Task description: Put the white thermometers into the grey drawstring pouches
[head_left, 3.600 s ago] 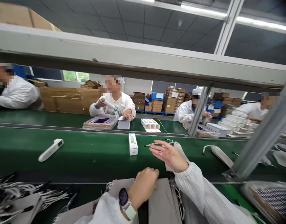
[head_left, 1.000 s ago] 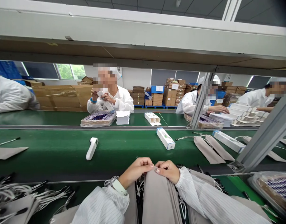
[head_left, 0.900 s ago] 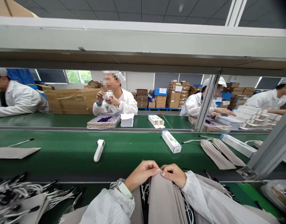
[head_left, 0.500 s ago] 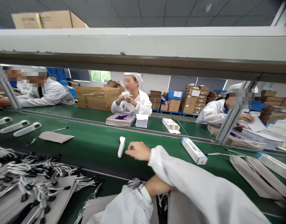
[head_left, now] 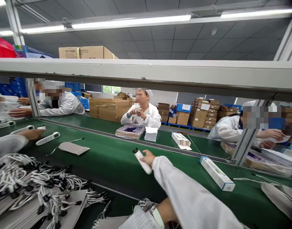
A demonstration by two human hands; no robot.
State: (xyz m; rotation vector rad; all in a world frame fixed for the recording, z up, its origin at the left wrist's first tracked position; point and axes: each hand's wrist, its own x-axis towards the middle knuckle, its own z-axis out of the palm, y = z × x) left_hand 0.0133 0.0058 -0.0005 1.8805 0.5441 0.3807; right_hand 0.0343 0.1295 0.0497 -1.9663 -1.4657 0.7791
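White thermometer [head_left: 142, 161] clasped in right hand [head_left: 148, 157], lifted clear of green belt [head_left: 107, 159], dark tip up and to the left, body slanting down toward the sleeve. Fingers of right hand closed around the thermometer's middle; right sleeve crossing the lower frame from the near edge. Left hand hidden behind the right sleeve, only wrist and watch band [head_left: 157, 217] visible at the bottom edge; grip of left hand cannot be told. Open green belt surface to the left of and beyond the thermometer, bare up to the far edge rail. Grey pouch [head_left: 73, 148] flat on the belt well to the left, cord trailing off its far end. White box [head_left: 217, 173] lying lengthwise on the belt to the right, well apart from the hand. More grey pouches [head_left: 279, 194] at the right edge. Pile of corded pouches [head_left: 33, 187] on the near tabletop at lower left, cords spilling toward the belt's near edge. Another person's hand [head_left: 32, 134] at far left, beside two more thermometers [head_left: 47, 138]. Overhead shelf beam [head_left: 146, 74] across the upper frame.
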